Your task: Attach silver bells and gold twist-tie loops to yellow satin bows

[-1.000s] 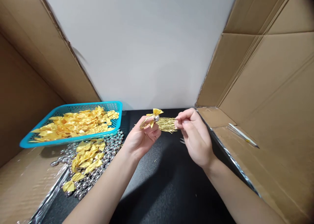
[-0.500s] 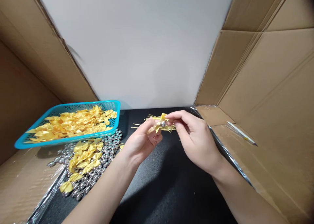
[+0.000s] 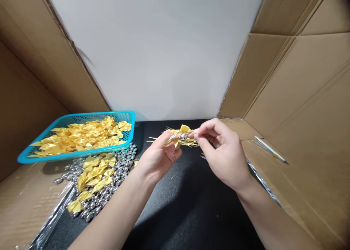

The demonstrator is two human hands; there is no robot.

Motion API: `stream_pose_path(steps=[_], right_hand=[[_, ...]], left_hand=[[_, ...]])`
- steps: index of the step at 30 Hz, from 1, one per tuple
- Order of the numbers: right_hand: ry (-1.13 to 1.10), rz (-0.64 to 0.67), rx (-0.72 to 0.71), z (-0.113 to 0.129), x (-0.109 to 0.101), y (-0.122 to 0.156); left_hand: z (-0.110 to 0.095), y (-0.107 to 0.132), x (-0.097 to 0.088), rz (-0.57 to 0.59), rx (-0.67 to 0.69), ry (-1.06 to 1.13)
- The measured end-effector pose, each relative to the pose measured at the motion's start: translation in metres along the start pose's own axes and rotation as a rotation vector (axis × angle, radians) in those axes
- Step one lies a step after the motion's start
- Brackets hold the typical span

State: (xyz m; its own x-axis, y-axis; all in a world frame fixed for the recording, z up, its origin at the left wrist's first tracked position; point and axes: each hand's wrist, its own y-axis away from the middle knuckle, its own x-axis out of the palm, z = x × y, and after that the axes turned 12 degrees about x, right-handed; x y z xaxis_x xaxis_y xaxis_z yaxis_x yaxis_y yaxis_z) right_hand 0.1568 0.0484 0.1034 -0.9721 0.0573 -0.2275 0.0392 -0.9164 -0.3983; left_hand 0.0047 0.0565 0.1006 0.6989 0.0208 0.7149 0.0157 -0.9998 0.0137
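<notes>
A yellow bow (image 3: pixel 185 128) with a silver bead (image 3: pixel 183 136) at its centre is held by the left hand (image 3: pixel 161 153), above the black work surface (image 3: pixel 175 195). A gold strand (image 3: pixel 168 140) running from the bow is pinched between the left thumb and fingers. The right hand (image 3: pixel 222 151) is positioned just beside the bead, thumb and forefinger pressed together; what is gripped between them cannot be made out. A bundle of gold wires (image 3: pixel 191 144) is seen behind the bow, partly covered by the hands. Near the right hand, a pointed metal tip (image 3: pixel 202 156) is noted, its remainder hidden. To the left, a blue basket (image 3: pixel 132 135) is filled with yellow bows (image 3: pixel 84 135); in front of it, loose bows (image 3: pixel 95 175) are spread over silver beads (image 3: pixel 125 160). A white pen-like tool (image 3: pixel 269 149) is observed on the cardboard (image 3: pixel 295 199) at right.
</notes>
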Motion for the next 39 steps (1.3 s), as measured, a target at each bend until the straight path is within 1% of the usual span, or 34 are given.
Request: stream_pose_path(steps=[8, 16, 22, 34, 39], right_hand=[[0.018, -0.004, 0.025, -0.0025, 0.0005, -0.0012], [0.014, 0.008, 0.020, -0.0022, 0.0017, -0.0028], [0.033, 0.055, 0.009, -0.0039, -0.0004, -0.0050], [0.108, 0.061, 0.004, -0.0065, -0.0034, -0.0071], [0.046, 0.107, 0.035, -0.0062, -0.0033, -0.0082]], left_hand=[[0.0007, -0.0009, -0.0010, -0.011, 0.003, -0.011], [0.0013, -0.0018, -0.0025, 0.017, -0.029, 0.008], [0.0022, -0.0027, -0.0042, 0.019, -0.044, -0.005], [0.0020, -0.0021, -0.0031, -0.016, -0.024, -0.117], [0.0016, -0.0009, -0.0013, -0.026, -0.012, -0.184]])
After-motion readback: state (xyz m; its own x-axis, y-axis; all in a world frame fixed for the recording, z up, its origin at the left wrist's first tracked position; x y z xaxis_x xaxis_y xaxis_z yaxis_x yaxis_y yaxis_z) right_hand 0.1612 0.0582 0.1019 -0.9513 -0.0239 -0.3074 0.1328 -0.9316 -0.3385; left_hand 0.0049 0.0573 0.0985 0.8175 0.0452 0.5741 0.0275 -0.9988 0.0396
